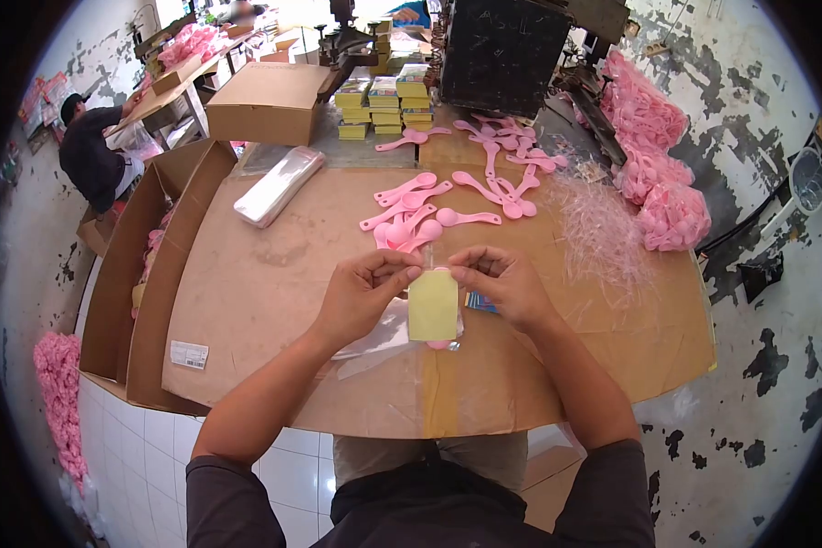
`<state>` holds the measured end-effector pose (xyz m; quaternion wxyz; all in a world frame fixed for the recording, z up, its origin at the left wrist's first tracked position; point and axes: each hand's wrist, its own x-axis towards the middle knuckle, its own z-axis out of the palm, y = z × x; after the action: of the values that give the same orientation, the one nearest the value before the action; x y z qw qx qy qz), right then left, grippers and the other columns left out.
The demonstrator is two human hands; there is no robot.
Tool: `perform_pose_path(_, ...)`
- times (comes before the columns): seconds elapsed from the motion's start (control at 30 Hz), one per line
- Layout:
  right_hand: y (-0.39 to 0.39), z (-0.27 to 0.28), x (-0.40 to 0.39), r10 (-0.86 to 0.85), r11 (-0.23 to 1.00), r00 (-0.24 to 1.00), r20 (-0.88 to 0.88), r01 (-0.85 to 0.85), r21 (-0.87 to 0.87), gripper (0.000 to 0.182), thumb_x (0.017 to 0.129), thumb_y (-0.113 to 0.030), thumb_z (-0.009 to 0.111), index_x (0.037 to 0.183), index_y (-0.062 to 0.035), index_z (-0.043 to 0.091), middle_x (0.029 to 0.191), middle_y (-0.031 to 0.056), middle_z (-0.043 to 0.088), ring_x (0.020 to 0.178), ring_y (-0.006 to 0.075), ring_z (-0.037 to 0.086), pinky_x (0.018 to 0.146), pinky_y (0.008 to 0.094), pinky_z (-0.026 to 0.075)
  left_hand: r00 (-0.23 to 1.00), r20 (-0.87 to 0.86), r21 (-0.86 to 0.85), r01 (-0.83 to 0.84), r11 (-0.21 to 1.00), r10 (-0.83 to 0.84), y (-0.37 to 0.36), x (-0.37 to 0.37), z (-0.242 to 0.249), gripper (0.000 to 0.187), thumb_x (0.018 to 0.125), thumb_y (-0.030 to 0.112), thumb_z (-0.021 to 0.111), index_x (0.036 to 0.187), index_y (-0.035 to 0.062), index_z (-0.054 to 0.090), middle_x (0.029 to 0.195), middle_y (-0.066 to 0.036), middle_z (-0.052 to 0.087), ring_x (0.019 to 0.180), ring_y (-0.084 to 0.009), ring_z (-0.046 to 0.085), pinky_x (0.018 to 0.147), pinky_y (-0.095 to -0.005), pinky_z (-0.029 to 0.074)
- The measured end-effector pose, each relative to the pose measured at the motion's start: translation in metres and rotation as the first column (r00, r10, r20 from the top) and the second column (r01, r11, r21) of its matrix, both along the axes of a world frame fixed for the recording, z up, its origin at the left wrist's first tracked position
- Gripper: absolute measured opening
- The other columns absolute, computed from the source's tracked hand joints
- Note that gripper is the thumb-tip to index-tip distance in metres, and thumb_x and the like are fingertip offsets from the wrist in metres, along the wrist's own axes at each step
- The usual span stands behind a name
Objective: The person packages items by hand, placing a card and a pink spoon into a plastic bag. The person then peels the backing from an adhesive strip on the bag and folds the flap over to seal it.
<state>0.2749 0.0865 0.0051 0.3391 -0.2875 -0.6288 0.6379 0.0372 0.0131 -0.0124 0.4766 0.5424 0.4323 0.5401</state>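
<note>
A pale yellow card [433, 306] hangs upright between my two hands, with clear plastic around its edges that looks like a bag. My left hand [373, 285] pinches the top left corner, thumb against fingertips. At the top right corner, my right hand [500, 281] pinches in the same way. A bit of pink plastic [440, 344] shows below the card; the rest of it is hidden. Clear plastic sleeves [374, 336] lie under my left wrist. Beside my right hand is a blue printed card [480, 302], partly covered. Pink measuring spoons [411, 219] lie just beyond my fingers.
A stack of clear bags [279, 187] lies at left on the cardboard-covered table [237, 283]. Yellow card stacks [385, 102], a closed carton [267, 99] and a black metal box [500, 55] stand behind. Plastic scraps [603, 228] lie right. A long open carton [146, 310] and another person [96, 155] are left.
</note>
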Motion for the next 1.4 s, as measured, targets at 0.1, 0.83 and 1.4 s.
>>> perform_pose_path(0.1, 0.0, -0.001, 0.002, 0.005, 1.0, 1.0, -0.024, -0.004, 0.022, 0.019, 0.097, -0.007, 0.072, 0.115, 0.002, 0.072, 0.104, 0.0046, 0.073, 0.096, 0.0099, 0.068, 0.085, 0.0258, 0.055, 0.998, -0.053, 0.01, -0.019, 1.0, 0.019, 0.0, 0.0, 0.002, 0.021, 0.1, 0.01, 0.07, 0.118, -0.0013, 0.071, 0.106, -0.006, 0.076, 0.09, -0.0086, 0.069, 0.079, -0.0255, 0.059)
perform_pose_path(0.83, 0.006, -0.007, 0.012, 0.055, 0.99, 0.995, 0.087, -0.066, 0.127, 0.014, 0.095, -0.003, 0.073, 0.108, 0.0032, 0.073, 0.105, 0.005, 0.07, 0.091, 0.0104, 0.068, 0.081, 0.0264, 0.055, 0.998, -0.053, -0.065, 0.017, 0.998, -0.02, -0.003, 0.0, 0.002, 0.022, 0.094, 0.007, 0.076, 0.113, -0.0029, 0.072, 0.104, -0.007, 0.076, 0.084, -0.008, 0.072, 0.069, -0.0231, 0.059)
perform_pose_path(1.4, -0.011, 0.009, 0.006, 0.149, 0.981, 0.989, 0.02, -0.15, 0.126, 0.038, 0.094, -0.005, 0.072, 0.131, 0.0029, 0.062, 0.106, 0.0061, 0.072, 0.097, 0.0114, 0.067, 0.084, 0.0293, 0.055, 0.99, -0.116, -0.042, 0.081, 0.996, -0.085, -0.018, 0.001, 0.024, 0.027, 0.095, 0.006, 0.073, 0.118, -0.0026, 0.063, 0.094, -0.005, 0.069, 0.083, -0.0108, 0.07, 0.069, -0.0268, 0.06)
